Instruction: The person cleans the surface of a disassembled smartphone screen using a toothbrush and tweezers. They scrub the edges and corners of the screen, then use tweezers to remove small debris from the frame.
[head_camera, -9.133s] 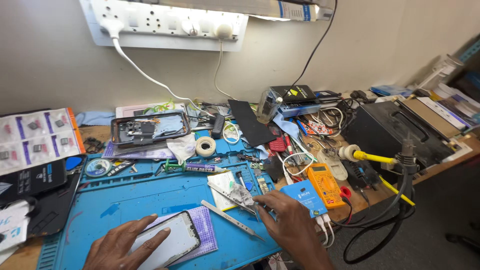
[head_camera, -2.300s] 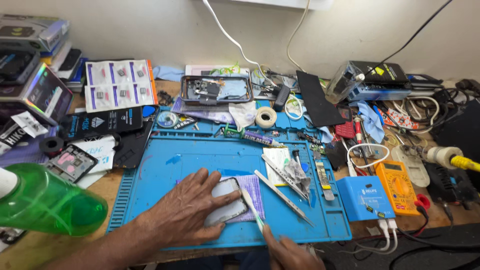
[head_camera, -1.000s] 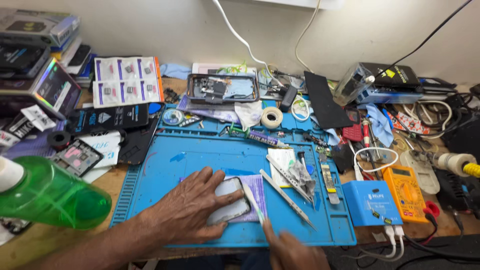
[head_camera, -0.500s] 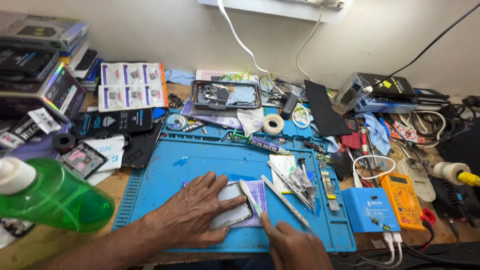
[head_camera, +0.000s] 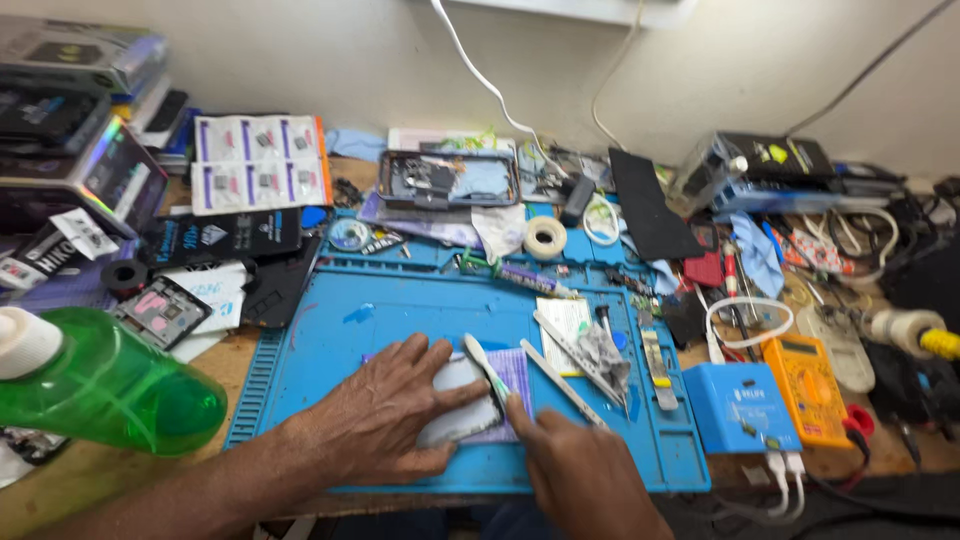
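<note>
Here, a phone is pinned flat on the blue mat by the left hand, fingers spread wide over it. A thin pry tool is held by the right hand, fingers closed narrowly, its tip at the phone's right edge. A green bottle lies well apart on the bench.

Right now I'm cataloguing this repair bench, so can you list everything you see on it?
Mat: one, blue, centre of bench.
Phone: one, pale, on mat under left hand.
Pry tool: one, white, against phone's edge.
Bottle: one, green, near left.
Tape roll: one, white, behind mat.
Multimeter: one, orange, right.
Box: one, blue, beside multimeter.
Opened phone: one, dark, back centre.
Left hand: flat on phone.
Right hand: holding pry tool.
</note>
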